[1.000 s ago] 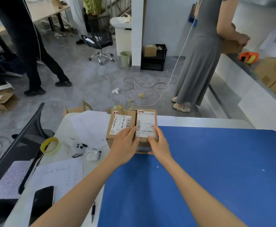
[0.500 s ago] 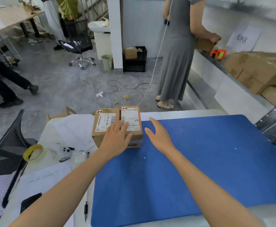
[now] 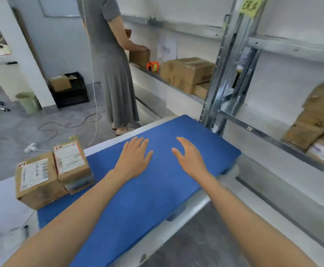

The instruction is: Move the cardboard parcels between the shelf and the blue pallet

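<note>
Hovering over the blue pallet (image 3: 157, 199), both hands are seen empty: the left hand (image 3: 136, 157) is spread flat with straight fingers, the right hand (image 3: 190, 158) is turned edge-on with fingers relaxed. Whether either palm touches the surface cannot be told. A larger parcel (image 3: 36, 178) and a smaller parcel (image 3: 70, 162) are set side by side, touching, at the pallet's left edge, apart from the hands. More cardboard boxes (image 3: 315, 116) are stacked on the metal shelf (image 3: 273, 135) at the right.

Grey concrete floor (image 3: 22, 135), white pillar (image 3: 20, 54), black crate (image 3: 72, 95), pale-green bin (image 3: 27, 102), loose cable (image 3: 50, 123).
</note>
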